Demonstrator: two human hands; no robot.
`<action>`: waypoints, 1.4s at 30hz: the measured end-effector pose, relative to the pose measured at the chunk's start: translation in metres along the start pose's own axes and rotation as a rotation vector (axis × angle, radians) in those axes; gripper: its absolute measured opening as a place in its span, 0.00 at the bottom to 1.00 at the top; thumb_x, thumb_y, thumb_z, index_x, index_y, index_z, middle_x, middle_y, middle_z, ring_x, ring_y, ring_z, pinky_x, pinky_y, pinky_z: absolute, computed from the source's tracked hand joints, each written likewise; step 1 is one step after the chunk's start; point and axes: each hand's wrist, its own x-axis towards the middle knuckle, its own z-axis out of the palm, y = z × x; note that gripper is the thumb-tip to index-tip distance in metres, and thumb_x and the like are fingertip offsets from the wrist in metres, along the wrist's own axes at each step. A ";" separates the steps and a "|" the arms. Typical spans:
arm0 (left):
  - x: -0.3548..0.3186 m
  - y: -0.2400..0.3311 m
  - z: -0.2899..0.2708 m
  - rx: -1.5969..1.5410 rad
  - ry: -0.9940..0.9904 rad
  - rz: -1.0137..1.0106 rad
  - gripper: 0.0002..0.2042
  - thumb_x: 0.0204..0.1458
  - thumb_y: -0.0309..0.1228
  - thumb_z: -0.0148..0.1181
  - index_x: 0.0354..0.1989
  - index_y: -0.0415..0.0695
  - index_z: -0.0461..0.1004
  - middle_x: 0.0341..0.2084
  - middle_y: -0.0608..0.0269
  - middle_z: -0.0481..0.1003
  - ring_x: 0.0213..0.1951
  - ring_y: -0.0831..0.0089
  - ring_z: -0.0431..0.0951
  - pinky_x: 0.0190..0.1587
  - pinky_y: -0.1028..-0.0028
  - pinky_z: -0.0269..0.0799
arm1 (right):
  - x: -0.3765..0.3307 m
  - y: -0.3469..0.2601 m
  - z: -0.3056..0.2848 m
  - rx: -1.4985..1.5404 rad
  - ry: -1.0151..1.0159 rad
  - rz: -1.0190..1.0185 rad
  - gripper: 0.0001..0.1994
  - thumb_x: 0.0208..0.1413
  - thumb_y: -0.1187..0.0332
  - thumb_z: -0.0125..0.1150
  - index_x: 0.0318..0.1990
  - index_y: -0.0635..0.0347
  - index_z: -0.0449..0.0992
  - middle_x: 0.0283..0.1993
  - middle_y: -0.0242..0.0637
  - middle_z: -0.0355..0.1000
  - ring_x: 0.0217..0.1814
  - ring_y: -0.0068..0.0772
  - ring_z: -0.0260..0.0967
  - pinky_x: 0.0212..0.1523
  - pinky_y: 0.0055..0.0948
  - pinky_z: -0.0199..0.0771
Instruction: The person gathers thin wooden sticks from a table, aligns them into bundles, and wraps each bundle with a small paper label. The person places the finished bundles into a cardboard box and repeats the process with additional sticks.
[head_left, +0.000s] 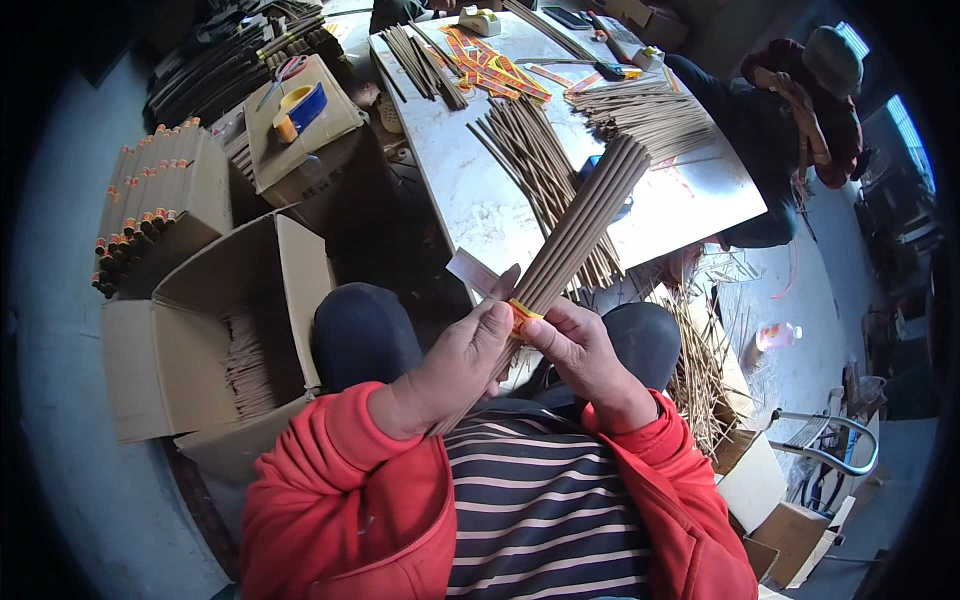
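A bundle of brown incense sticks [588,222] slants up and to the right in front of my chest. My left hand [450,358] is closed round its lower part, thumb near a red and yellow paper band [522,314]. On the other side, my right hand [583,357] pinches the same band against the sticks. A pale paper strip end [472,272] sticks out past my left fingers. Behind the bundle, loose incense sticks [530,160] lie across the white table [475,205]. My fingers hide part of the band and the lower sticks.
Red and yellow paper labels [490,66] and a tape dispenser [480,20] occupy the table's far side. At left stand an open cardboard box [182,350] and stacked banded bundles [150,200]. Scissors [285,75] and tape [302,105] rest on another box. A person [815,100] sits at right.
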 end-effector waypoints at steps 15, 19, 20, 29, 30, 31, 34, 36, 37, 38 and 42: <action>-0.005 0.001 -0.004 -0.113 -0.060 -0.088 0.40 0.54 0.56 0.39 0.65 0.48 0.26 0.31 0.61 0.66 0.20 0.82 0.66 0.20 0.85 0.65 | 0.005 0.014 -0.008 0.293 -0.132 -0.074 0.16 0.54 0.68 0.57 0.47 0.67 0.68 0.39 0.41 0.70 0.35 0.33 0.71 0.35 0.30 0.75; -0.001 0.002 -0.005 -0.188 -0.125 -0.132 0.35 0.52 0.59 0.42 0.57 0.42 0.52 0.20 0.65 0.67 0.17 0.83 0.67 0.19 0.86 0.65 | 0.014 0.014 -0.013 0.300 -0.112 -0.048 0.26 0.45 0.63 0.67 0.49 0.66 0.66 0.41 0.38 0.69 0.41 0.28 0.69 0.43 0.26 0.70; 0.000 0.001 -0.006 -0.210 -0.155 -0.154 0.33 0.51 0.59 0.42 0.53 0.41 0.59 0.18 0.66 0.67 0.16 0.84 0.68 0.18 0.87 0.65 | 0.019 0.016 -0.014 0.291 -0.147 -0.068 0.29 0.43 0.62 0.68 0.50 0.66 0.65 0.42 0.37 0.68 0.42 0.28 0.68 0.45 0.26 0.69; 0.001 0.002 -0.008 -0.308 -0.254 -0.260 0.28 0.51 0.59 0.43 0.37 0.41 0.68 0.16 0.66 0.68 0.15 0.84 0.69 0.18 0.88 0.65 | 0.030 0.010 -0.024 0.036 -0.265 -0.148 0.48 0.33 0.53 0.73 0.62 0.63 0.54 0.61 0.41 0.55 0.58 0.34 0.60 0.56 0.30 0.60; 0.001 0.001 -0.009 -0.311 -0.259 -0.263 0.28 0.51 0.58 0.44 0.37 0.41 0.68 0.16 0.67 0.68 0.15 0.84 0.69 0.18 0.88 0.65 | 0.031 0.011 -0.022 0.059 -0.264 -0.141 0.49 0.33 0.52 0.73 0.62 0.63 0.54 0.62 0.42 0.55 0.59 0.34 0.59 0.56 0.30 0.60; 0.002 0.000 -0.010 -0.313 -0.266 -0.263 0.28 0.51 0.58 0.44 0.38 0.41 0.68 0.16 0.67 0.68 0.15 0.83 0.69 0.18 0.88 0.65 | 0.031 0.008 -0.019 0.084 -0.269 -0.113 0.49 0.33 0.51 0.72 0.63 0.63 0.53 0.61 0.43 0.56 0.59 0.34 0.59 0.57 0.30 0.59; 0.002 0.001 -0.009 -0.323 -0.262 -0.250 0.27 0.52 0.58 0.44 0.38 0.41 0.68 0.16 0.67 0.68 0.15 0.83 0.68 0.18 0.88 0.65 | 0.026 -0.003 -0.011 0.175 -0.294 0.021 0.48 0.35 0.51 0.71 0.63 0.63 0.53 0.60 0.44 0.58 0.59 0.33 0.59 0.57 0.31 0.60; 0.005 0.002 -0.007 -0.314 -0.220 -0.223 0.27 0.52 0.57 0.43 0.39 0.41 0.68 0.17 0.67 0.68 0.15 0.83 0.68 0.17 0.88 0.64 | 0.023 -0.003 -0.012 0.239 -0.280 0.047 0.45 0.39 0.53 0.69 0.63 0.64 0.52 0.59 0.45 0.59 0.58 0.33 0.60 0.56 0.30 0.60; 0.005 0.003 -0.007 -0.296 -0.181 -0.197 0.27 0.53 0.57 0.43 0.39 0.41 0.68 0.17 0.67 0.68 0.15 0.84 0.68 0.17 0.88 0.64 | 0.023 -0.003 -0.012 0.269 -0.276 0.056 0.44 0.41 0.54 0.67 0.63 0.64 0.52 0.58 0.45 0.60 0.57 0.32 0.60 0.56 0.30 0.61; 0.006 0.004 -0.006 -0.279 -0.142 -0.170 0.27 0.53 0.57 0.43 0.39 0.41 0.68 0.17 0.67 0.68 0.15 0.84 0.68 0.17 0.88 0.64 | 0.024 -0.001 -0.010 0.186 -0.188 -0.027 0.39 0.46 0.57 0.64 0.62 0.66 0.53 0.57 0.44 0.61 0.55 0.32 0.62 0.54 0.30 0.62; 0.012 0.010 -0.015 -0.107 0.014 -0.076 0.28 0.54 0.58 0.40 0.39 0.41 0.69 0.17 0.69 0.67 0.17 0.84 0.66 0.18 0.86 0.63 | 0.025 -0.022 0.000 -0.030 0.215 0.003 0.19 0.48 0.66 0.64 0.44 0.65 0.66 0.39 0.36 0.70 0.41 0.23 0.67 0.44 0.23 0.68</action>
